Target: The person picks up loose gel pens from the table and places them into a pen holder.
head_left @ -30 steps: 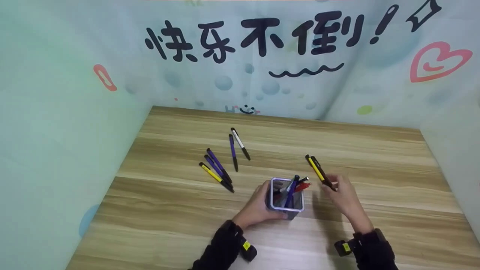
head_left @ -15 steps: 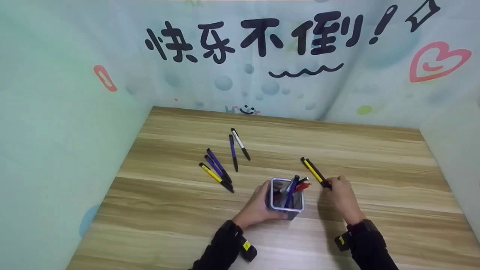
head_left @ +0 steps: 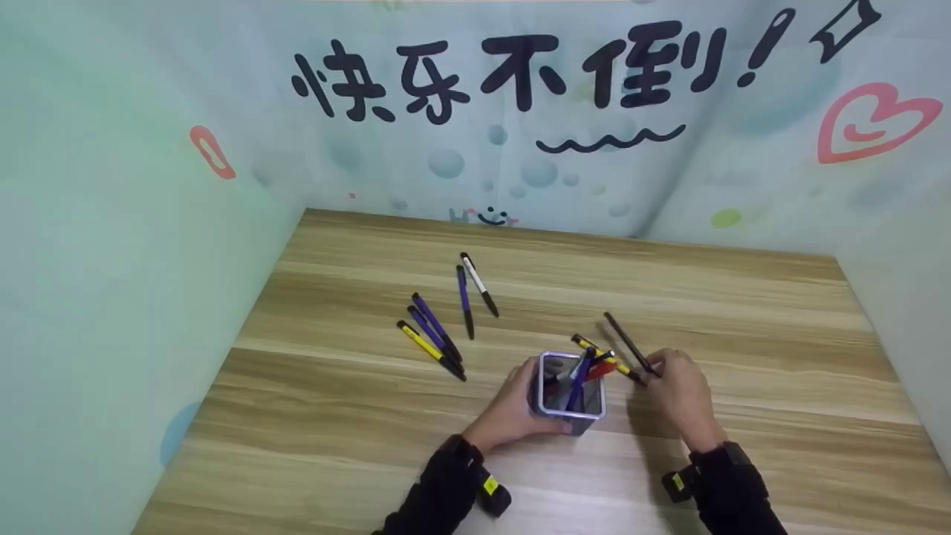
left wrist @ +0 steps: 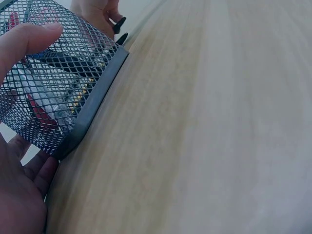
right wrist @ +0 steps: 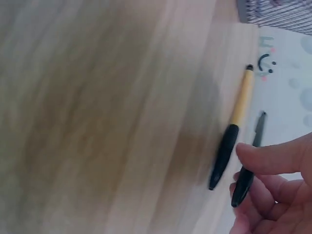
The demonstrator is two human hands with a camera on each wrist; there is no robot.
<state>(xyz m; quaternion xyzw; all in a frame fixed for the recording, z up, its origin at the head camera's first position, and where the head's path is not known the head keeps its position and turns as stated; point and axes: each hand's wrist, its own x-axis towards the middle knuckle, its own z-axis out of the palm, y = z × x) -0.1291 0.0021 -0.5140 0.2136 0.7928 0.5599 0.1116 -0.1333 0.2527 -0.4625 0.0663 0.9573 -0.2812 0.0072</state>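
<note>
My left hand point(head_left: 513, 412) grips a square mesh pen holder point(head_left: 572, 414), fingers and thumb wrapped round its sides. Inside lean several pens, among them a blue pen point(head_left: 576, 385) and a red pen point(head_left: 603, 369). To the right of the holder, my right hand point(head_left: 680, 394) pinches a black pen point(head_left: 626, 339) near its tip between thumb and fingers; the right wrist view shows this black pen point(right wrist: 243, 185) tilted. Beside it a yellow pen point(right wrist: 240, 109) with a black grip lies on the table, its far end partly behind the holder's pens in the head view.
On the wooden table point(head_left: 334, 416), left of the holder, lie another yellow pen point(head_left: 431, 349), several purple pens point(head_left: 436, 331) and a white pen point(head_left: 479, 284). A printed cloth wall point(head_left: 416, 163) stands along the back, with pale walls at both sides.
The yellow pen has come apart from the black pen, its far end swinging left toward the holder. The right hand keeps the black pen. The left hand and holder stay in place.
</note>
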